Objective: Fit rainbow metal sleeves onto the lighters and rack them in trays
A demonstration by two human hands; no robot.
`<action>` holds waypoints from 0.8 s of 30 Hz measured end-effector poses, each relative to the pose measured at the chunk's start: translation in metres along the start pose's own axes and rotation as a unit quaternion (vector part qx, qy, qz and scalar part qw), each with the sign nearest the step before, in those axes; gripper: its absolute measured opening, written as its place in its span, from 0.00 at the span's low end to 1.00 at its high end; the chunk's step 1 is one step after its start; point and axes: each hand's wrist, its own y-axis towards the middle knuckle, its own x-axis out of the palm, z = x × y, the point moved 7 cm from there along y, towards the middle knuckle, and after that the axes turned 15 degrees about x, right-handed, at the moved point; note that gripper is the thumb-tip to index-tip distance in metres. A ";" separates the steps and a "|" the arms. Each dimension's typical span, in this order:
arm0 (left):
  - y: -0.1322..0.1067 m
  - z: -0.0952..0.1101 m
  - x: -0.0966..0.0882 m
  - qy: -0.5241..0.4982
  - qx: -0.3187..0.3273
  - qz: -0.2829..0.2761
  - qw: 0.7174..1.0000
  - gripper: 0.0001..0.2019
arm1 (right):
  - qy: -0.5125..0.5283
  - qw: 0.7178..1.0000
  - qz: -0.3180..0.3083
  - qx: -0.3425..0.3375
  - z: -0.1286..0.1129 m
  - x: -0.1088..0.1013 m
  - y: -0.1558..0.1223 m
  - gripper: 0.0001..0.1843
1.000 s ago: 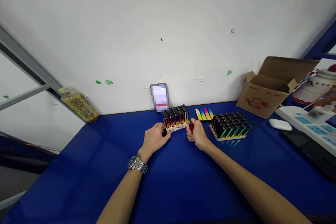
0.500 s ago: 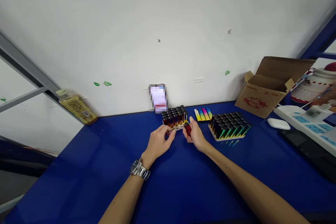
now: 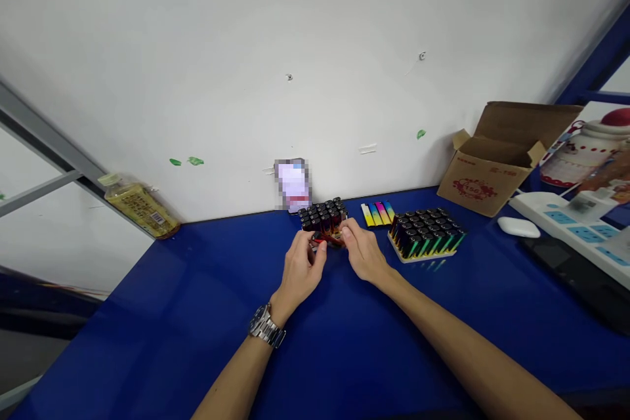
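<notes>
A tray of red-and-black lighters (image 3: 322, 216) stands on the blue table (image 3: 197, 315) near the wall. My left hand (image 3: 302, 269), with a metal watch on its wrist, and my right hand (image 3: 361, 252) meet just in front of that tray. Both pinch a red lighter (image 3: 327, 240) that lies sideways between their fingertips. To the right stands a second tray of green-and-black lighters (image 3: 426, 233). Several rainbow-coloured lighters (image 3: 377, 213) lie flat between the two trays.
A phone (image 3: 293, 185) leans on the white wall behind the trays. A drink bottle (image 3: 136, 205) lies at the far left. At the right are an open cardboard box (image 3: 506, 157), a white mouse (image 3: 518, 227), a power strip (image 3: 571, 230) and a dark flat device (image 3: 581, 275).
My right hand carried the red lighter leftward to the front of the red tray. My left hand rose and closed its fingers on the lighter's other end.
</notes>
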 end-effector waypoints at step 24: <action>0.003 -0.027 -0.017 0.169 0.014 -0.104 0.980 0.12 | -0.366 0.919 0.121 0.084 0.028 -0.008 0.017 0.10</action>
